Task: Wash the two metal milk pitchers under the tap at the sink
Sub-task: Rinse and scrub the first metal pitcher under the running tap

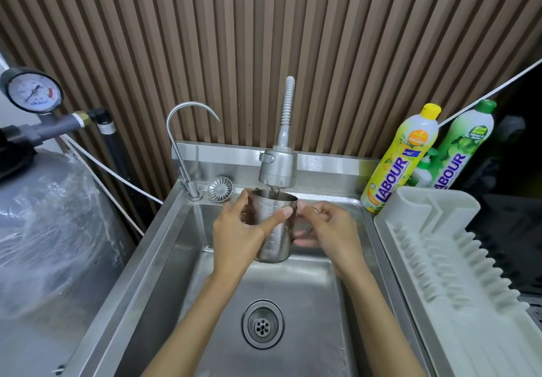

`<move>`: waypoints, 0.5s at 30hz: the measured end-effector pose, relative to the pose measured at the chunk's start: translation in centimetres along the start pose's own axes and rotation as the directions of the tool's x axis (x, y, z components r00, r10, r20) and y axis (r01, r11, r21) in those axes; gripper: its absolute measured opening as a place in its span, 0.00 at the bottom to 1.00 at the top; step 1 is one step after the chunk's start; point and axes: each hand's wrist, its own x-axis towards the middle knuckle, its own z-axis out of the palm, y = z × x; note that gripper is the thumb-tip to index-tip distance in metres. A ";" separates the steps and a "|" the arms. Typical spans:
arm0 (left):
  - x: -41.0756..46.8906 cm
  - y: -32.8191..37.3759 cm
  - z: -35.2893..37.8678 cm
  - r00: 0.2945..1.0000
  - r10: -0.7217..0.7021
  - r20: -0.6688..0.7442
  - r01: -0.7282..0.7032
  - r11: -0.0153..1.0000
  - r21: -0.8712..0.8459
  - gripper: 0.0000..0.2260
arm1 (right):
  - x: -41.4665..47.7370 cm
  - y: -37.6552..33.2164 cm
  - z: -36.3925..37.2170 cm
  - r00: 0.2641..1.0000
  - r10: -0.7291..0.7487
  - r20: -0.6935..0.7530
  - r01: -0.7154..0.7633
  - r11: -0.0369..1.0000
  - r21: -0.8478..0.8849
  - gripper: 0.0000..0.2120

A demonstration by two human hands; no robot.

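A metal milk pitcher (pixel 278 231) is held upright over the steel sink (pixel 176 259), right under the spray head of the tap (pixel 278 168). A thin stream of water runs into it. My left hand (pixel 243 235) wraps round the pitcher's left side, thumb across its front. My right hand (pixel 325 230) holds the handle on the pitcher's right side, fingers curled round it. Only one pitcher is in view.
A slim curved tap (pixel 187 130) and a loose strainer (pixel 220 189) are at the sink's back left. The drain (pixel 262 324) lies below. Two dish soap bottles, yellow (pixel 401 159) and green (pixel 460 147), stand at the right above a white drying rack (pixel 457 274). A wrapped tank (pixel 44 230) fills the left.
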 end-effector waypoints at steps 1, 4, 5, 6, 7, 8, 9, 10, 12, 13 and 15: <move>0.1 -0.1 0.1 0.999 -0.025 0.044 0.026 0.999 -0.030 0.15 | 0.0 -0.3 -0.2 0.999 -0.039 -0.034 0.035 0.995 -0.098 0.15; 0.2 -0.3 0.5 0.981 -0.068 0.181 0.101 0.978 -0.180 0.11 | 0.0 -1.3 -0.7 0.967 -0.243 -0.076 0.184 0.876 -0.446 0.16; 0.3 -0.4 0.6 0.978 -0.063 0.199 0.105 0.972 -0.210 0.14 | -0.2 -1.8 -0.8 0.955 -0.285 -0.076 0.208 0.833 -0.512 0.15; 0.5 -0.4 0.7 0.975 -0.057 0.214 0.107 0.967 -0.231 0.18 | -0.4 -2.2 -0.8 0.946 -0.313 -0.080 0.221 0.808 -0.547 0.14; 0.7 -0.3 0.9 0.973 -0.043 0.227 0.103 0.960 -0.260 0.18 | -0.5 -2.6 -0.7 0.938 -0.335 -0.088 0.233 0.799 -0.555 0.13; 1.0 -0.3 1.0 0.971 -0.030 0.236 0.101 0.951 -0.293 0.17 | -0.6 -2.8 -0.7 0.934 -0.345 -0.098 0.240 0.806 -0.542 0.12; 1.3 -0.1 1.2 0.970 -0.010 0.242 0.090 0.943 -0.321 0.16 | -0.5 -2.8 -0.7 0.932 -0.346 -0.108 0.248 0.826 -0.505 0.12; 1.5 0.0 1.3 0.971 0.018 0.240 0.068 0.937 -0.342 0.16 | -0.4 -2.7 -0.6 0.934 -0.340 -0.114 0.260 0.860 -0.440 0.11; 1.9 0.1 1.5 0.973 0.083 0.215 0.001 0.932 -0.362 0.19 | 0.0 -2.0 -0.3 0.943 -0.316 -0.105 0.284 0.928 -0.243 0.09; 2.1 0.0 1.6 0.977 0.108 0.183 -0.036 0.933 -0.358 0.21 | 0.2 -1.6 -0.1 0.950 -0.302 -0.084 0.287 0.946 -0.149 0.09; 2.4 -0.5 1.4 0.985 0.142 0.092 -0.104 0.936 -0.335 0.26 | 0.8 -0.9 0.4 0.963 -0.270 -0.008 0.270 0.963 -0.007 0.09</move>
